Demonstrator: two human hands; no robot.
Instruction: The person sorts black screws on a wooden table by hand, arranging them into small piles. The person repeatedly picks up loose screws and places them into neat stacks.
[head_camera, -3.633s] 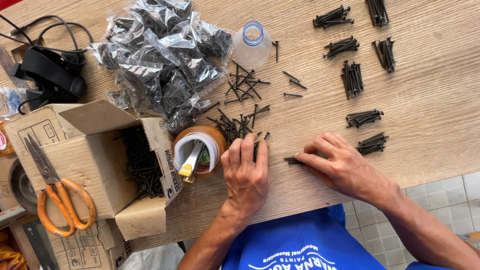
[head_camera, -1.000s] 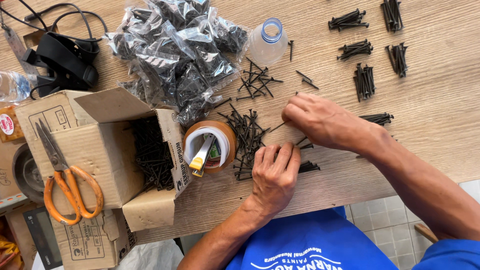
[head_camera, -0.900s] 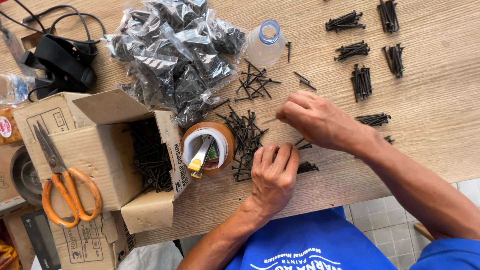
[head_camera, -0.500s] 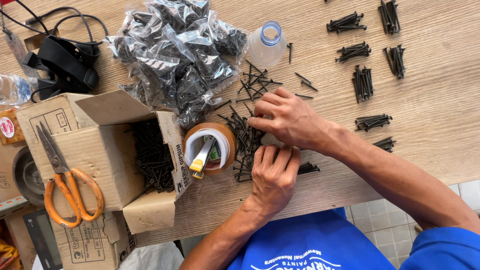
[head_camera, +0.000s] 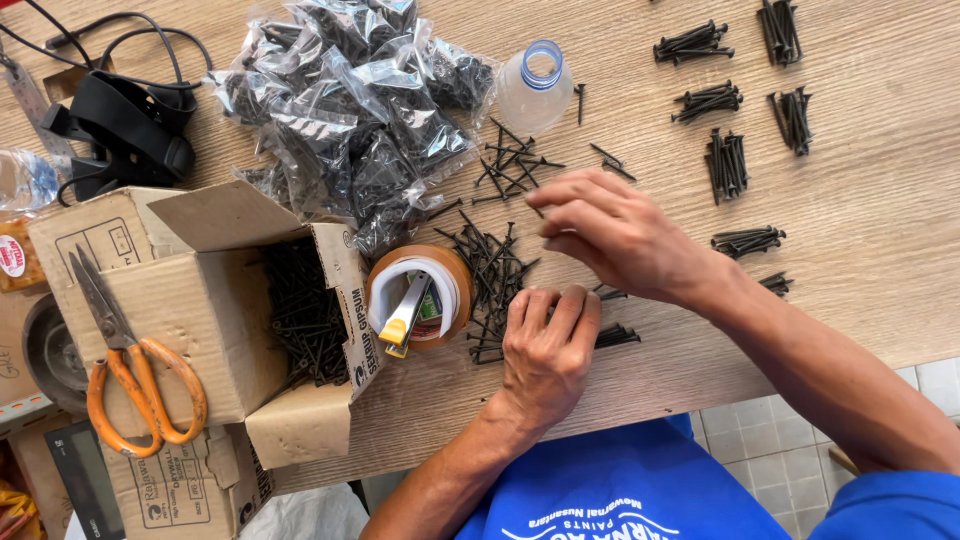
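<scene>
Seven small bundles of black screws (head_camera: 728, 163) lie sorted at the far right of the wooden counter (head_camera: 880, 250), with an eighth partly hidden behind the right forearm. A loose heap of screws (head_camera: 490, 265) sits at the middle, a thinner scatter (head_camera: 512, 165) lies just beyond it, and one short row of screws (head_camera: 615, 335) lies beside the left hand (head_camera: 545, 355).

To the left stand one roll of brown tape (head_camera: 420, 295) with a yellow-handled cutter (head_camera: 400, 320) stuck in it, and one open cardboard box (head_camera: 200, 300) holding more screws. One pair of orange-handled scissors (head_camera: 130, 370) rests on the box. A pile of clear bags of screws (head_camera: 355, 110) fills the far left, and one clear plastic bottle (head_camera: 532, 85) stands right of it. A black strap with cable (head_camera: 120, 130) lies at the far left corner.

The left hand lies flat, fingers together, pressing on the near edge of the heap, its grip closed on nothing visible. The right hand (head_camera: 625, 235) hovers above the heap's right side, fingers spread and loosely curled; its fingertips are blurred, so whether they pinch a screw cannot be told.
</scene>
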